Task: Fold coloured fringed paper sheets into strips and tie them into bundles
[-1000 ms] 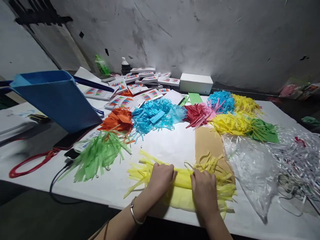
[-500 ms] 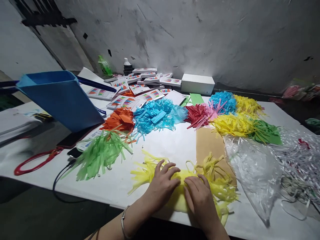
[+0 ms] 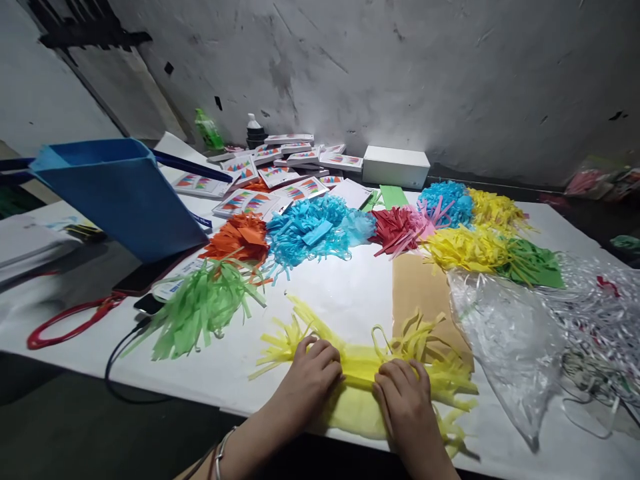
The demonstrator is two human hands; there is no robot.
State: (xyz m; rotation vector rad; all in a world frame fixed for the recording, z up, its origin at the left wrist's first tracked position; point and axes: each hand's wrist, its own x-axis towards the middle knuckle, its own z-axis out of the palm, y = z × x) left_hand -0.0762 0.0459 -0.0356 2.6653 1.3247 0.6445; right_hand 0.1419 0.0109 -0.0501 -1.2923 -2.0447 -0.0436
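Observation:
Yellow tissue paper (image 3: 359,367) with fringed strips at both ends lies near the table's front edge. Its middle is folded or rolled into a band, and a flat part spreads toward me below. My left hand (image 3: 314,370) is closed on the left part of the band, fingers curled over it. On the right part, my right hand (image 3: 406,400) is closed too, its fingertips pressing the paper. My thumbs are mostly hidden. A light green fringed tassel (image 3: 203,310) lies left of the hands. Beneath the right fringe is a brown cardboard piece (image 3: 417,283).
Orange (image 3: 240,239), blue (image 3: 310,230), dark red (image 3: 393,230) and yellow (image 3: 465,250) fringe bundles line the back. A blue box (image 3: 125,200) leans at left near red-handled scissors (image 3: 75,323). A clear plastic bag (image 3: 510,340) lies right. Printed packs (image 3: 300,190) and a white box (image 3: 395,167) stand behind.
Both hands have moved slightly toward me and farther apart, the left one leftward. More of the yellow band shows between them, and the flat part reaches lower.

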